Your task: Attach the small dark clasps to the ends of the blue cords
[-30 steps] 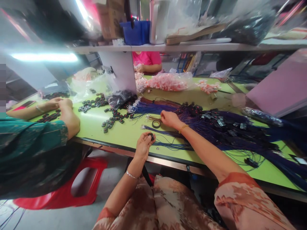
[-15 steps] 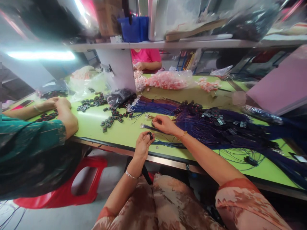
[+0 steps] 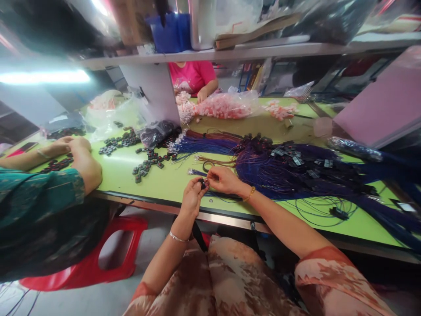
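My left hand [image 3: 192, 195] is raised at the near edge of the green table [image 3: 171, 184] and pinches a small black part [image 3: 202, 183] between its fingertips. My right hand [image 3: 222, 179] is closed beside it, fingertips meeting the same black part; what it pinches is too thin to name. Just beyond the hands lie a small ring of tape [image 3: 208, 166] and a bundle of blue and brown wires [image 3: 210, 147]. A big heap of blue wires with black connectors [image 3: 296, 169] spreads to the right.
Loose black parts [image 3: 146, 163] lie scattered left of centre. A person in a green sleeve [image 3: 39, 193] works at the left, above a red stool [image 3: 108, 252]. Another person in pink [image 3: 192, 77] sits across, by bags of pink pieces [image 3: 226, 107]. A shelf [image 3: 230, 52] hangs overhead.
My right hand has drawn back from the wire heap to meet my left hand at the table's near edge. The left hand stayed put with the black part.
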Demonstrator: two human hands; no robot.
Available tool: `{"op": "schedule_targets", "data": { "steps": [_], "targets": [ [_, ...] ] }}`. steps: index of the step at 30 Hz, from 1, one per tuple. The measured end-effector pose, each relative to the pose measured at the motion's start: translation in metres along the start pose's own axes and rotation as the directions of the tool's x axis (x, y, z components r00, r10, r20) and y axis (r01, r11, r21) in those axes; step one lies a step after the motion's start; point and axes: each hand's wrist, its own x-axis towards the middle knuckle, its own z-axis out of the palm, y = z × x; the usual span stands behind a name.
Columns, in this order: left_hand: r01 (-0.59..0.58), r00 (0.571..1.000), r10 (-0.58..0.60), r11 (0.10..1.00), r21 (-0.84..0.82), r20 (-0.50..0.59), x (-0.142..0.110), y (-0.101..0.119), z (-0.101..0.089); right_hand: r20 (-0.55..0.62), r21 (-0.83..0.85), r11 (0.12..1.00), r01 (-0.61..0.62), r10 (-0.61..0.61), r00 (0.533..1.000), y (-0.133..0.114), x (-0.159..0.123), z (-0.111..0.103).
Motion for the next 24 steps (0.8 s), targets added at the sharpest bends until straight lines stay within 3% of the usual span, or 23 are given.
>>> {"op": "schedule_targets", "data": {
  "steps": [12, 24],
  "targets": [
    [0.019, 1.000, -0.016, 0.995, 0.093, -0.026, -0.0008, -0.0023, 0.0029, 0.042, -0.173, 0.975, 0.136, -0.131, 0.991, -0.0052, -0.0045, 0.0049],
    [0.034, 0.999, -0.031, 0.995, 0.092, -0.029, -0.0038, -0.0016, 0.0044, 0.077, -0.158, 0.987, -0.009, 0.021, 0.997, -0.0090, -0.0081, 0.0039]
  ]
}}
